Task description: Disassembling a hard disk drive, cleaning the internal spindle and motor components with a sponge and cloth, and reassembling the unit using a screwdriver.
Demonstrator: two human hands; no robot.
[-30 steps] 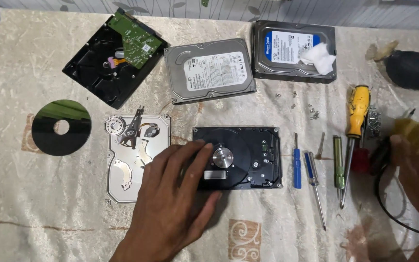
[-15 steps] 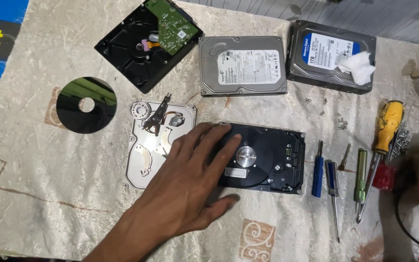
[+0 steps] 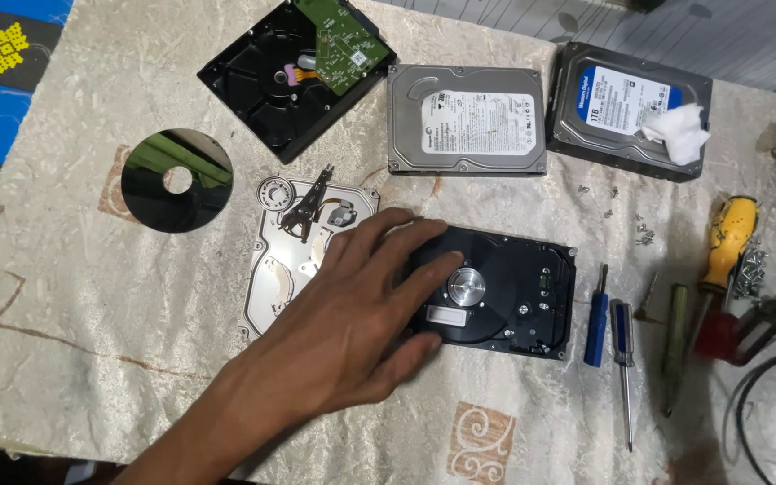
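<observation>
Fingers: I am seeing the left hand (image 3: 352, 332) lying flat with its fingers (image 3: 424, 274) spread, pressing down on the near-left part of the opened hard drive (image 3: 505, 292); nothing is being gripped.
Right hand: not showing in the head view, so I am logging it as out of sight.
Drive position: I am reading it as lying flat on the patterned cloth (image 3: 92, 359), open side up, its round silver spindle hub (image 3: 466, 287) showing just beyond the fingertips.
Neighbours, left: the silver cover plate (image 3: 271, 278) is lying just beside the drive, partly under the wrist, with a small actuator piece (image 3: 312, 202) resting on it.
Neighbours, right: a blue screwdriver (image 3: 595, 314) and other slim drivers are lying close by; loose screws (image 3: 644, 229) are scattered near the far-right corner.
Farther off: a shiny disc platter (image 3: 177, 180), a black drive shell with green circuit board (image 3: 294, 76), and two closed drives are sitting well apart.
Handling, weight: I am judging the drive as a stiff metal casting, fairly heavy for its size, unlikely to flex.
Handling, fragility: I am treating the exposed interior and hub as delicate and easily marked by fingers.
Handling, slip: I am expecting the smooth body to slide on the cloth unless held down.
Grip point: I am favouring the long outer edges of the frame, thumb on one side, fingers opposite, keeping clear of the open cavity.
</observation>
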